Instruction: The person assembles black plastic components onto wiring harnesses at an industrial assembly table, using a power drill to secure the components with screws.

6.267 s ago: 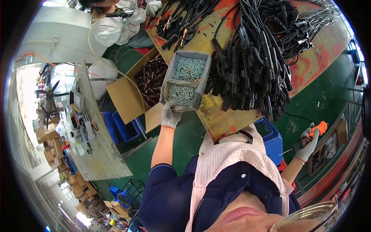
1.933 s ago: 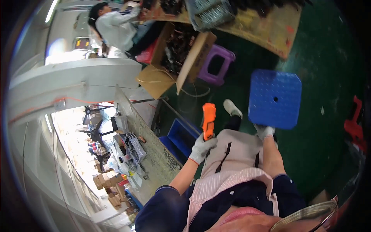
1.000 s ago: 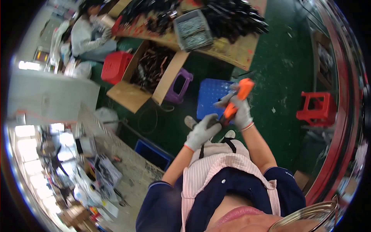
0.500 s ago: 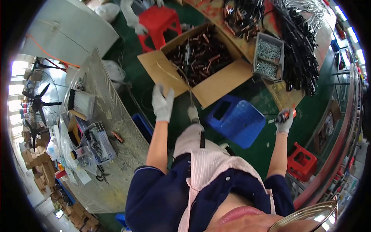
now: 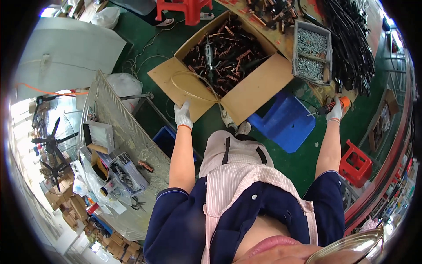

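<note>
Cardboard flap (image 5: 182, 80) my left hand (image 5: 183, 115) grips could tear if I drag the heaped carton (image 5: 257, 90); right hand (image 5: 335, 111) holds power screwdriver (image 5: 326, 108).

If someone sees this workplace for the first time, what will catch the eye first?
Probably the open cardboard box, top centre, full of coppery parts, the left hand at its flap. Then comes the orange power tool in the right hand, and the blue stool left of it.
</note>
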The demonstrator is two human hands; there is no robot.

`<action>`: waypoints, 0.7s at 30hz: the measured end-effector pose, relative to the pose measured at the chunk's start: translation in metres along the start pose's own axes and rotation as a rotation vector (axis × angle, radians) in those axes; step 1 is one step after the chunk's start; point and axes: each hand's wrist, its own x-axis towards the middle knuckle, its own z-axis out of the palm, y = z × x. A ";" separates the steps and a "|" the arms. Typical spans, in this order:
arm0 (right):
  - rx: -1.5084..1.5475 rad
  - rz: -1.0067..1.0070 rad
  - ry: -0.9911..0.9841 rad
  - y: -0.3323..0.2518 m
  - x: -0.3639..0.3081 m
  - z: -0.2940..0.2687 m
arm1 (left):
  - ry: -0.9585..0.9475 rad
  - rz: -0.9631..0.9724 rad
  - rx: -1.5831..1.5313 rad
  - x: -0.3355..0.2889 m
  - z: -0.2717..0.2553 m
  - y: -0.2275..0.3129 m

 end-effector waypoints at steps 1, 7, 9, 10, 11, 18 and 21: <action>-0.021 0.007 -0.083 0.002 0.005 -0.007 | 0.071 -0.061 0.026 -0.004 0.002 0.001; -0.075 -0.052 -0.065 0.002 -0.005 0.009 | -0.020 -0.162 0.187 -0.002 -0.005 0.006; -0.252 -0.178 -0.008 0.000 0.061 -0.030 | 0.024 -0.317 0.275 -0.013 0.032 0.004; -0.738 -0.166 0.147 0.005 0.052 -0.016 | -0.014 -0.313 0.284 -0.014 0.012 0.009; -0.197 -0.155 -0.008 0.002 -0.046 0.046 | 0.014 -0.270 0.277 -0.003 -0.039 0.011; -0.189 -0.282 0.056 -0.004 -0.030 0.009 | 0.000 -0.309 0.441 -0.030 0.017 0.034; -0.164 -0.261 0.013 -0.008 -0.045 0.005 | -0.004 -0.259 0.483 -0.027 0.016 0.038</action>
